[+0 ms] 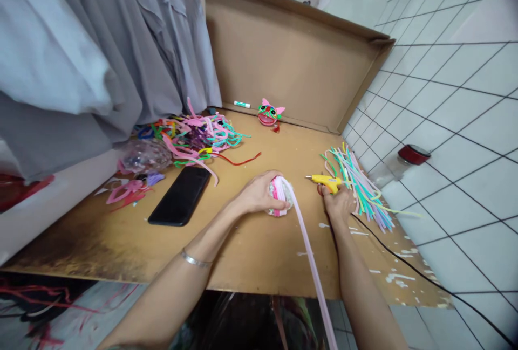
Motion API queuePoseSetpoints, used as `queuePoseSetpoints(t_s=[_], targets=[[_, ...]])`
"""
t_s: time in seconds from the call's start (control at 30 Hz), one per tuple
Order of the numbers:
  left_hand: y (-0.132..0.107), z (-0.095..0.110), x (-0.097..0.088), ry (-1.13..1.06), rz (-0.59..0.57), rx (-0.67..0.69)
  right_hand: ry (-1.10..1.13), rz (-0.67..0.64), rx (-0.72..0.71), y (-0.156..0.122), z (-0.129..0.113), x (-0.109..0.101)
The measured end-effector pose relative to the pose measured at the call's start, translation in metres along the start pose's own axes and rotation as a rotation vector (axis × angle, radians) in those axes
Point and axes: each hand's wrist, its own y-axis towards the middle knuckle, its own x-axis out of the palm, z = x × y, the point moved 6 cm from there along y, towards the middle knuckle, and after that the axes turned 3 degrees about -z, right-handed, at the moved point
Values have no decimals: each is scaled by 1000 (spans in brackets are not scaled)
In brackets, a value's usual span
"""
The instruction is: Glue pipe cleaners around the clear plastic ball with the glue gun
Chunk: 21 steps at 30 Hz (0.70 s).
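Observation:
My left hand (261, 193) grips a small rounded craft piece (280, 191) wrapped in white and pink fuzzy strips. From its top, a long pale pink pipe cleaner (305, 237) trails down past the table's front edge. To the right, my right hand (339, 204) is closed around a yellow hot glue gun (327, 182). Its nozzle points left toward the craft piece, with a gap between them. A black cord runs from the glue gun side to the lower right.
Pipe cleaners (364, 188) in pastel colours lie by the tiled wall. A tangled colourful heap (202, 134) and a black phone (180, 196) are on the left. A finished-looking animal face (268, 114) and a glue stick (242, 104) stand near the cardboard panel (283, 53). Grey cloth hangs at left.

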Motion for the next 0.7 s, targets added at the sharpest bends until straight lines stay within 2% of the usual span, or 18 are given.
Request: queuePoseSetpoints(t_s=[0.07, 0.17, 0.27, 0.4, 0.53, 0.7], targets=[[0, 0, 0, 1, 2, -4, -76, 62, -17, -3, -11, -9], [-1, 0, 0, -6, 11, -8, 35, 145, -281, -18, -49, -29], [-1, 0, 1, -10, 14, 4, 164, 224, -539, -47, -93, -52], [-1, 1, 2, -13, 12, 62, 292, 303, -694, -80, -135, -74], [-3, 4, 2, 7, 29, 94, 345, 189, -773, -87, -150, -71], [-5, 7, 1, 35, 12, 75, 508, 142, -720, -80, -141, -64]])
